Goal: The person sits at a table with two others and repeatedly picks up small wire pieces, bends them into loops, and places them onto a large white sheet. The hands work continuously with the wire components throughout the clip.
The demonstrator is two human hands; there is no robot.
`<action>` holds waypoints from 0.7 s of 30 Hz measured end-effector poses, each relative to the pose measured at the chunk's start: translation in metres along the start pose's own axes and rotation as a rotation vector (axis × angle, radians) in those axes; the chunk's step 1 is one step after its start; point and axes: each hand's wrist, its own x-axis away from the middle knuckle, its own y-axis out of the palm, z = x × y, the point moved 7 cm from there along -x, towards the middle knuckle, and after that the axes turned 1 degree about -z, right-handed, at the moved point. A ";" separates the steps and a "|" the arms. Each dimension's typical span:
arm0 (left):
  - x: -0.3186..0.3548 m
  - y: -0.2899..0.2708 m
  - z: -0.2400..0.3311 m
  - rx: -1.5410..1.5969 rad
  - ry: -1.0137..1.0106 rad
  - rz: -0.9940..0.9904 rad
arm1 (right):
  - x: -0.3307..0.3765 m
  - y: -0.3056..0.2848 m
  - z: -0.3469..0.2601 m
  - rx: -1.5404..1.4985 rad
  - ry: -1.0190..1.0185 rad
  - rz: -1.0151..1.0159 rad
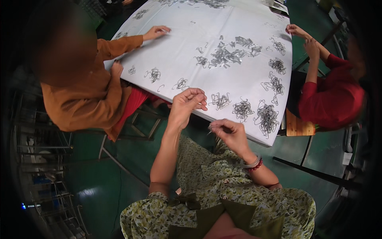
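A thin bent grey wire clip (208,128) sits pinched in the right hand (230,133), held just off the near edge of the white sheet-covered tabletop (234,24); the left hand (186,104) is curled, fingertips pressed together above that edge; tangled heaps of shiny wire clips (266,116) lie near; two seated people's hands rest on the far sides.

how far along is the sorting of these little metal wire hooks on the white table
Several small separate bunches sit near the table's close edge, apparently gathered. The left hand and right hand each pinch something thin, probably a hook. A big loose tangle mid-table and another heap at the far end remain.
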 end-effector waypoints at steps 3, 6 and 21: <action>0.040 0.018 0.001 -0.005 0.036 -0.150 | 0.001 -0.003 -0.002 -0.110 0.057 0.062; 0.055 0.027 -0.002 0.117 0.035 -0.248 | -0.001 -0.008 -0.005 -0.059 0.060 0.088; 0.041 0.002 -0.027 0.148 -0.051 -0.101 | 0.001 -0.009 -0.011 -0.055 -0.011 0.151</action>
